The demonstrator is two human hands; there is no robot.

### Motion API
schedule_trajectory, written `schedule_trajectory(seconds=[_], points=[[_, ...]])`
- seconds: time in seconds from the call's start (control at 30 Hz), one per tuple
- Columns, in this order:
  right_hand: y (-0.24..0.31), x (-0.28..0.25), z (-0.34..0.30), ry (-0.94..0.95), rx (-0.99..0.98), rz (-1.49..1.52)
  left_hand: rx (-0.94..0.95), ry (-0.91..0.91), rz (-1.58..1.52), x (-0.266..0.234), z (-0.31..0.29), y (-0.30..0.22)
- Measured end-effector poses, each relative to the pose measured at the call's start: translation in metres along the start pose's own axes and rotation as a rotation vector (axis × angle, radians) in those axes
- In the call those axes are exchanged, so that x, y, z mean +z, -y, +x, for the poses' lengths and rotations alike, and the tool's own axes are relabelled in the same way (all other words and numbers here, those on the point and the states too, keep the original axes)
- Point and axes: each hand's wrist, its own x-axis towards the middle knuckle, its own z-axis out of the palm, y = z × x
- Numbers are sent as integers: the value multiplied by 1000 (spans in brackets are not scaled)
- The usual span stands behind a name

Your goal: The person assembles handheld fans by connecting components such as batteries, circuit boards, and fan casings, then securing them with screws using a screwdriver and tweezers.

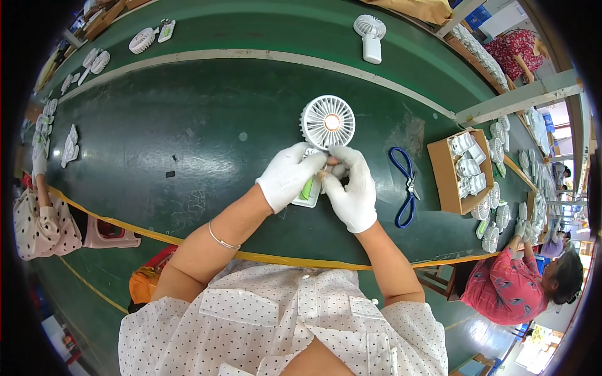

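One white handheld fan (328, 122) is in the person's two gloved hands, over the middle stretch of the green worktop (213, 125). Its single round head points to the far edge, and its one handle, with a green piece (306, 188) in it, points to the near edge. The left hand (291, 177) is closed round the handle's upper end. The right hand (353, 193) has its fingers curled in at the neck, just below the head; whether they pinch anything there cannot be told.

To the right lies one pair of blue-handled scissors (411, 185), its two loops toward the far and near edges. Next comes one open cardboard box (441, 178) of white parts (469, 167), several, too overlapped to count. Between the box and the near edge sit at least four more fans (490, 239).

One small dark piece (170, 174) lies left of the hands, and one white part (70, 146) nearer the left end. Past the pale strip (282, 57) along the far edge, one whole fan (370, 41) lies to the right.
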Motion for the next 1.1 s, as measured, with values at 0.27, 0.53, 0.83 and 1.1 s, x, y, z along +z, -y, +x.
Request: schedule_trajectory(seconds=[0.27,0.53,0.83,1.1], points=[[0,9,14,-66,-222,-379,81,-4,-534,8,6,18],[-14,5,15,-28,-163,-208,26,16,-744,15,6,15],[-3,-9,19,84,-72,-140,141,-173,-47,20,-1,12],[-4,-30,13,163,-29,-140,-29,7,-482,17,6,8]])
